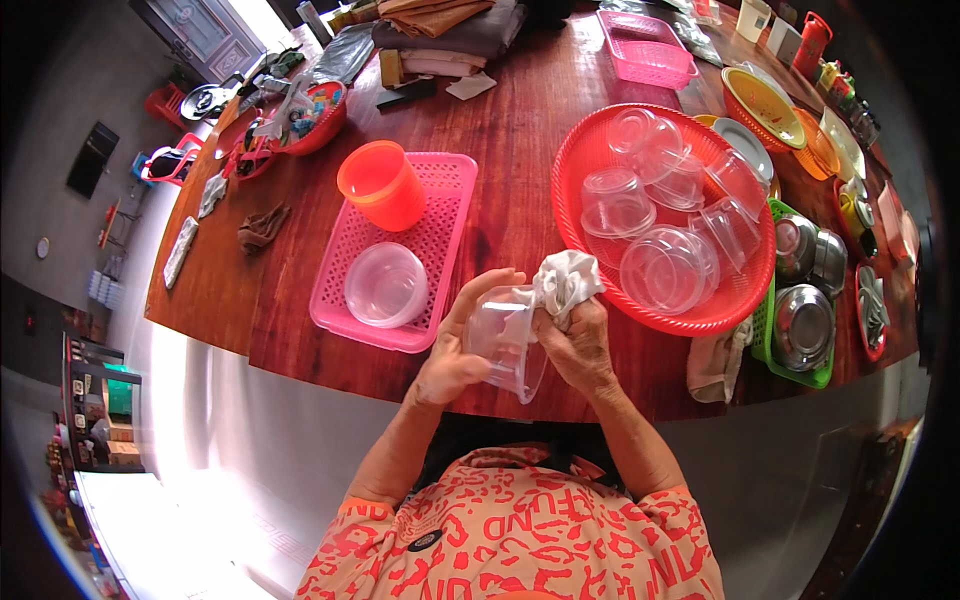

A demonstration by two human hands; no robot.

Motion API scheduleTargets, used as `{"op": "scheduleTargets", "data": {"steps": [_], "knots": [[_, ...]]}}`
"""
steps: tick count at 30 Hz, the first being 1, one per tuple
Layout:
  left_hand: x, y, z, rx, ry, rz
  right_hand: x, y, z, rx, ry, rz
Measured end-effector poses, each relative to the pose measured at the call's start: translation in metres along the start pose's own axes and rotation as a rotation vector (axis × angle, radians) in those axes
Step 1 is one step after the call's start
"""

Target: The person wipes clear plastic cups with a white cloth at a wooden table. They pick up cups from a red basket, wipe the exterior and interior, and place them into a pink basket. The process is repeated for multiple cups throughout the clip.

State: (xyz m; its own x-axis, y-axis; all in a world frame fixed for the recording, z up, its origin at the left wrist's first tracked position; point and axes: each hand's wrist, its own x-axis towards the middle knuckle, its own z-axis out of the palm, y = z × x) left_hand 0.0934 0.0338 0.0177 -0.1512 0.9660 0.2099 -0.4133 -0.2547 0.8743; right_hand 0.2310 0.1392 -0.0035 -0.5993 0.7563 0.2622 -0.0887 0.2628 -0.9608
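Observation:
My left hand (452,358) grips a clear plastic bowl (501,341) tipped on its side, with its rim facing right. A crumpled white cloth (568,283) is bunched in my right hand (581,346), close at the bowl's open side; whether it touches the inner wall is hard to tell. Left of my hands, a pink perforated plastic basket (450,217) holds an orange cup-like stack (384,187) and a clear plastic bowl (386,285). On the right, a round red plastic basket (566,202) contains several clear plastic bowls (667,266), some upside down.
A green basket (763,330) of steel bowls (804,326) stands right, beside a beige cloth (720,364). A brown cloth (262,227) and a red basket (330,127) of small items lie left. Folded fabric (450,37) and pink baskets (649,49) sit at the back.

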Motion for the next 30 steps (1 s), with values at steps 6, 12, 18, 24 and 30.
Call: {"op": "scheduleTargets", "data": {"steps": [6,12,18,24,30], "knots": [[0.005,0.026,-0.016,-0.085,0.113,-0.454,0.027,-0.034,0.001,-0.630,-0.001,-0.701],[0.003,0.014,-0.005,-0.122,0.202,-0.289,0.040,-0.025,0.008,-0.802,0.106,-0.695],[0.005,0.005,-0.010,-0.026,0.229,-0.050,0.013,-0.016,-0.002,-0.830,-0.004,-0.302],[-0.002,0.012,-0.018,-0.158,0.300,-0.048,-0.006,-0.053,-0.021,-0.915,-0.149,-0.262],[-0.004,0.001,0.002,0.168,0.246,0.013,0.017,-0.033,0.023,-1.143,-0.101,-0.484]]}}
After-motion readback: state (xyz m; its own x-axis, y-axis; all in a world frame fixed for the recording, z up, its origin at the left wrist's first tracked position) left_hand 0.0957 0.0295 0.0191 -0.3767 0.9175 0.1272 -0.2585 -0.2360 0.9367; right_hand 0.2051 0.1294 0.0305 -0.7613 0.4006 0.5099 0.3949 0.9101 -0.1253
